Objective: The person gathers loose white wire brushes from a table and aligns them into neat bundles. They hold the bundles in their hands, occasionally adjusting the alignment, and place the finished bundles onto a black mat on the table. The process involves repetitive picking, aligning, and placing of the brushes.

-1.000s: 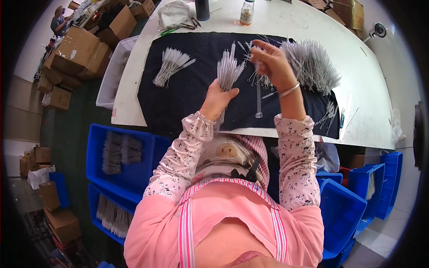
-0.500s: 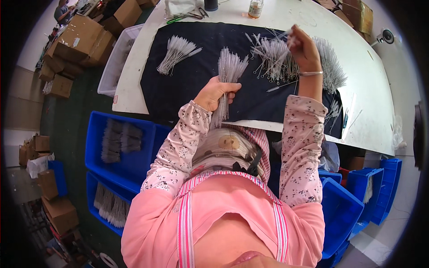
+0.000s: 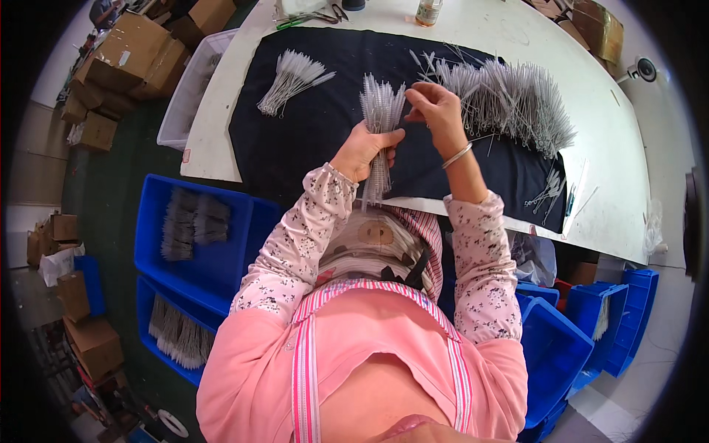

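Observation:
Upright in the grip of my left hand (image 3: 360,151) is a thick bundle of small white-bristled wire brushes (image 3: 381,103), held around its middle over the front of the dark cloth (image 3: 303,140). My right hand (image 3: 437,114) is just right of the bundle's top, thumb and fingers pinched together. Whether a brush sits in that pinch is too small to make out. Behind and right of this hand lies a wide heap of similar brushes (image 3: 517,100) with wire loop ends. A smaller fanned bunch of brushes (image 3: 290,80) rests at the cloth's left.
Blue bins (image 3: 255,244) stand at the lower left, some holding brushes, and more blue bins (image 3: 557,347) at the lower right. Several loose brushes (image 3: 546,193) lie near the cloth's right corner. Scissors (image 3: 325,16) and a glass jar (image 3: 427,12) sit at the table's far side.
My right hand has come from above the brush heap leftward and nearer, beside the bundle. My left hand keeps its hold on the bundle, nearly still.

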`<state>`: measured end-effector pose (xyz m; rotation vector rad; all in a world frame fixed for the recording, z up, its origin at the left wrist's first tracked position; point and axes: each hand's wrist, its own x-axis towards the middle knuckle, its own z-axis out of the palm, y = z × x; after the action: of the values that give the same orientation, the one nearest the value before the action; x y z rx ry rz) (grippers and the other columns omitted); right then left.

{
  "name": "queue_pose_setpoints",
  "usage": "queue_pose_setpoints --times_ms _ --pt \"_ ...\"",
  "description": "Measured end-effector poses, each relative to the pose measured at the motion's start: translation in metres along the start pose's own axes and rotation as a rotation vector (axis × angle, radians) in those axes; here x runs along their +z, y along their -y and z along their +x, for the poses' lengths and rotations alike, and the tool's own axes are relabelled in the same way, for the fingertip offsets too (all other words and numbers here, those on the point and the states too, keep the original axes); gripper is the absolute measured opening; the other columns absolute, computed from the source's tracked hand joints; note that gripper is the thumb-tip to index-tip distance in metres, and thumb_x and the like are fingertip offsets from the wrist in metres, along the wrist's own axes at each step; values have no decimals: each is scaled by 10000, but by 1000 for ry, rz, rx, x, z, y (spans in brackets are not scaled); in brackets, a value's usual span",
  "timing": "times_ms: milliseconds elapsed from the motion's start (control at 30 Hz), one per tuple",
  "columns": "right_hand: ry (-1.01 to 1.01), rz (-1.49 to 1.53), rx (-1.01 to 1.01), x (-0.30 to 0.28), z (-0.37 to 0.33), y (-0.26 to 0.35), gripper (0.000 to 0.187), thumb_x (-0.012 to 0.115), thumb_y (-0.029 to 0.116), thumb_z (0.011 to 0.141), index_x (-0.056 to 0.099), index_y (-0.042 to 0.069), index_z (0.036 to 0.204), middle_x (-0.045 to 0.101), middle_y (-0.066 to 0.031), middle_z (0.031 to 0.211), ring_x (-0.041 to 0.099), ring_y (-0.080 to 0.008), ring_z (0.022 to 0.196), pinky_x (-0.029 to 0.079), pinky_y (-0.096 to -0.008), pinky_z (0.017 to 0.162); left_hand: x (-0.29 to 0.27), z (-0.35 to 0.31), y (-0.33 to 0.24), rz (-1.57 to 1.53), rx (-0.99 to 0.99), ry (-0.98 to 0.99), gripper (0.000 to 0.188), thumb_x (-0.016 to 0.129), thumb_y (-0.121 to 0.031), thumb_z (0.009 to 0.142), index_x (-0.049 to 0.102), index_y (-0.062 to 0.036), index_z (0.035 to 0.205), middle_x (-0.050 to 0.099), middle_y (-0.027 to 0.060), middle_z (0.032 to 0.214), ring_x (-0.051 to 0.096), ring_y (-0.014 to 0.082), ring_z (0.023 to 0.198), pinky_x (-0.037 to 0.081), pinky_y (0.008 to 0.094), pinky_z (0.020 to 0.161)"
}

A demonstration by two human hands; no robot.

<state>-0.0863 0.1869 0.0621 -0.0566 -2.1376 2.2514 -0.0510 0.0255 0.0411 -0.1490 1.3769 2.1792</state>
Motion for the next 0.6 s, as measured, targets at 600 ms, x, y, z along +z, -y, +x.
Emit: queue_pose_setpoints --times_ms 600 --pt "62 -752 -153 42 -45 -23 365 773 259 694 642 -34 867 671 -91 743 618 -120 640 492 -272 584 -8 14 3 -424 28 -111 581 345 -578 923 572 -70 1089 624 98 1045 586 239 982 442 372 901"
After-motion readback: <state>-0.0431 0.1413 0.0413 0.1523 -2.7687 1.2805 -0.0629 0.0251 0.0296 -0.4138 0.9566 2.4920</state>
